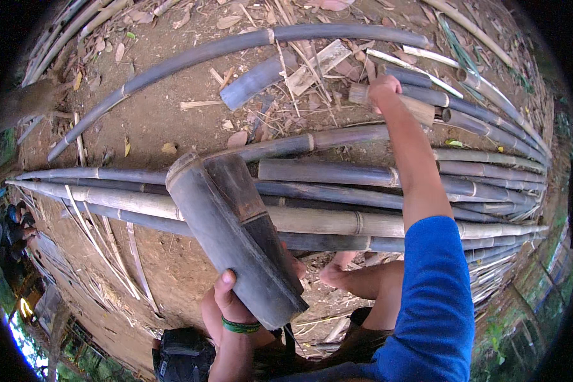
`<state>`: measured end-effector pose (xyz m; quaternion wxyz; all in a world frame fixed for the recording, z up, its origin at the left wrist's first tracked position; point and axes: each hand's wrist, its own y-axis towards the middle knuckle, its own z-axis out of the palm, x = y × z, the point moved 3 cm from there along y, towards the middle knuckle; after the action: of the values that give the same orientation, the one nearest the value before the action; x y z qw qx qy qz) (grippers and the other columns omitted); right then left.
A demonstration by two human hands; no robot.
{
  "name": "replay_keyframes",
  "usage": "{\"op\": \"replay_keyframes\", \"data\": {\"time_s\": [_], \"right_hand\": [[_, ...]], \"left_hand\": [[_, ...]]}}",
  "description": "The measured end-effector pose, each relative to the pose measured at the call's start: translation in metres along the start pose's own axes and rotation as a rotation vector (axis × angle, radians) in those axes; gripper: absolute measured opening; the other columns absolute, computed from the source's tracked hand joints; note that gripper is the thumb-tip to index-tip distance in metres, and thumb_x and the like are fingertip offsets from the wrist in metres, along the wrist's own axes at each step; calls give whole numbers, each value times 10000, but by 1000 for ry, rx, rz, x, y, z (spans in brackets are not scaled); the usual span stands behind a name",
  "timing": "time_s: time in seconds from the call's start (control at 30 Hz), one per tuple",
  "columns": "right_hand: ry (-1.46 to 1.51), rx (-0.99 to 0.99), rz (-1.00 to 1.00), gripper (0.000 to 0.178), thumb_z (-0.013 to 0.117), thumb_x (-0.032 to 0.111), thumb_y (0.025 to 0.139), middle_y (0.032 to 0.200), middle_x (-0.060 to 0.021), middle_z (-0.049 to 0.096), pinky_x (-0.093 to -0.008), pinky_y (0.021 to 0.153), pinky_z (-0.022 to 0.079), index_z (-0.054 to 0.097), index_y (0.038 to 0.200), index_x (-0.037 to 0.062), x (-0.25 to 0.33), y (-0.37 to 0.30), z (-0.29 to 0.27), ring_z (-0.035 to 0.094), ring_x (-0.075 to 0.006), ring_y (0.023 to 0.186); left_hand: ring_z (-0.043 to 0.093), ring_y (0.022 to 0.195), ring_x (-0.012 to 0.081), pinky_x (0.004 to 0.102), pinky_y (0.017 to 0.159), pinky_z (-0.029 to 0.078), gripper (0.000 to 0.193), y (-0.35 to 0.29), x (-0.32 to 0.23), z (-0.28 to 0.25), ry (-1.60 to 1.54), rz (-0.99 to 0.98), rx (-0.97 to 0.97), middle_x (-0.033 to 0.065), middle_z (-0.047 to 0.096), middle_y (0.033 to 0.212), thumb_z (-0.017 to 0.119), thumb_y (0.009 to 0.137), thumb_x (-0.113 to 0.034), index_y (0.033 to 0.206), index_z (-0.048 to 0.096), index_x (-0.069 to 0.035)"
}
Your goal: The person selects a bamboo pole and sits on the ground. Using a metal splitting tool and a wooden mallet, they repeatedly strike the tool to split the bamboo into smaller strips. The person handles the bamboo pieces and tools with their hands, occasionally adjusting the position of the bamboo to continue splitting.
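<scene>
My left hand grips a short, thick length of dark bamboo and holds it tilted above the poles, its thumb on the near side. Against that length lies a second dark bamboo piece with a brownish patch; fingertips show beyond it. My right arm stretches far forward, and my right hand is closed over a short tan bamboo piece on the ground. That piece shows on both sides of the hand, while some of the fingers are hidden.
Long bamboo poles lie crosswise in front of me, bunched at the right. A curved dark pole lies farther off, near a short grey-blue bamboo piece. Dry leaves and splinters litter the soil. A black bag is at lower left.
</scene>
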<state>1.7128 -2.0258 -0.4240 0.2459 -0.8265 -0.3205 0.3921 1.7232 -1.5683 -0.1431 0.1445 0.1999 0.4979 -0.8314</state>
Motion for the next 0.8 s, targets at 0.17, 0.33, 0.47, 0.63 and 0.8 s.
{"op": "replay_keyframes", "data": {"time_s": [0.17, 0.33, 0.47, 0.63, 0.8], "right_hand": [[19, -173, -183, 403, 769, 246, 722, 1110, -101, 689, -400, 819, 570, 701, 1079, 72, -3, 0, -14, 674, -259, 1024], [215, -362, -504, 536, 755, 350, 616, 967, -188, 691, -421, 789, 555, 644, 1006, -1, 43, -87, -124, 677, -319, 939], [708, -250, -707, 694, 713, 445, 592, 1026, -189, 671, -425, 859, 518, 615, 1135, 25, 101, -130, -179, 646, -313, 961], [1064, -108, -579, 861, 733, 525, 577, 1250, -189, 588, -420, 940, 467, 575, 1286, 62, 129, -81, -180, 571, -292, 1118], [1428, 275, -525, 962, 761, 595, 567, 1350, -180, 514, -446, 1011, 388, 519, 1355, 100, 149, -34, -145, 497, -301, 1222]], "left_hand": [[565, 1133, 351, 451, 931, 498, 964, 6, -15, -5, -73, 125, -33, 243, 495, 1330, 558, 774, -659, 1424, 333, 16], [561, 1149, 374, 454, 908, 517, 922, 4, -23, -20, -223, 203, -99, 266, 484, 1342, 534, 810, -640, 1439, 316, -3], [574, 1126, 375, 453, 893, 523, 905, 0, -23, -29, -267, 197, -159, 271, 497, 1326, 527, 822, -630, 1437, 315, 0], [535, 1176, 330, 467, 1007, 438, 875, -3, -25, -27, -342, 121, -146, 199, 519, 1303, 629, 768, -561, 1396, 382, -4], [538, 1175, 325, 455, 1012, 436, 883, -10, -28, -35, -350, 163, -162, 193, 520, 1307, 634, 760, -567, 1395, 384, -5]]}}
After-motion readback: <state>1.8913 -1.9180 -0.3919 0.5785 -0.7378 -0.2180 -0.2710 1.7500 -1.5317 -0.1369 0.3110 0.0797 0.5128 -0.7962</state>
